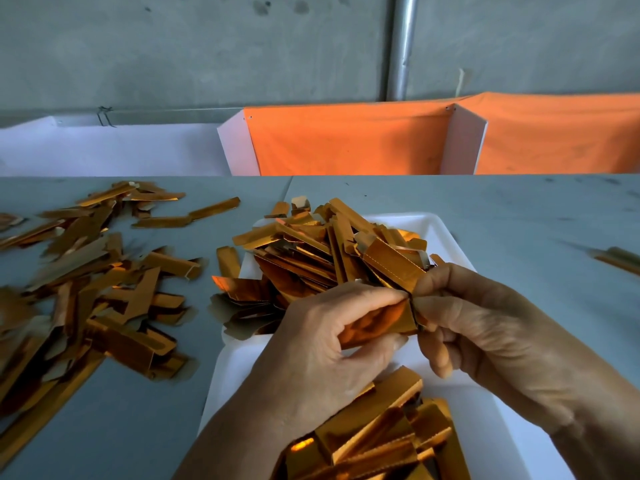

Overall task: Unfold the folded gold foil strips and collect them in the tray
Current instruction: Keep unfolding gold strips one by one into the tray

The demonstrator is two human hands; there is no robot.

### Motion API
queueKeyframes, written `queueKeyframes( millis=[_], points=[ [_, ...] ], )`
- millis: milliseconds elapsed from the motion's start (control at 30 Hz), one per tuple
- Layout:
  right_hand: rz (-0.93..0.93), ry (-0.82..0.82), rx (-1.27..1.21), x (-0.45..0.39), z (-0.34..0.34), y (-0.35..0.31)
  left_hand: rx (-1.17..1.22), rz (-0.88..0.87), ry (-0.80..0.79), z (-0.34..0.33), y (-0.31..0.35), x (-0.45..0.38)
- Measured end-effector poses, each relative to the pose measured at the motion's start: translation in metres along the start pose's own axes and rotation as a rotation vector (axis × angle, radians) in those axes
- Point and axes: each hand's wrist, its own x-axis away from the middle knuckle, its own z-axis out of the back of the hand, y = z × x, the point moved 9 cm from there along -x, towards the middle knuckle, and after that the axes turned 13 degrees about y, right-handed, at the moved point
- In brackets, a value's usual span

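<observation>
1. Left hand (322, 344): positioned over the white tray (446, 230), fingers curled. Its grip pinches the lower section of a gold foil strip (377, 323), thumb on top and fingertips beneath.
2. Right hand (485, 327): positioned directly beside the left hand, fingers curled. Its grip pinches the same strip at the fold — the upper section of the strip rises up and to the left from this point.
3. Held strip: bent at an angle between the two hands, clear of the tray floor, above the tray's middle.
4. Tray contents: a far pile of gold strips (311, 251) occupies the far end, several pieces overhanging the left rim; a near pile of gold strips (377, 434) lies at the near end, partly under the left forearm.
5. Bench (519, 209): grey surface carrying the tray. A loose heap of gold strips (93, 289) is spread on the bench to the left of the tray, apart from it.
6. Background: an orange cloth (346, 140) hangs beyond the bench's far edge — a metal pole (401, 46) stands against the grey wall behind it.
</observation>
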Motion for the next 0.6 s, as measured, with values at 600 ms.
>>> queueKeyframes(
  millis=[600],
  points=[
    [0.077,-0.039,0.064,0.002,0.007,-0.008,-0.153,-0.2,-0.011,-0.008,0.017,0.0]
  ],
)
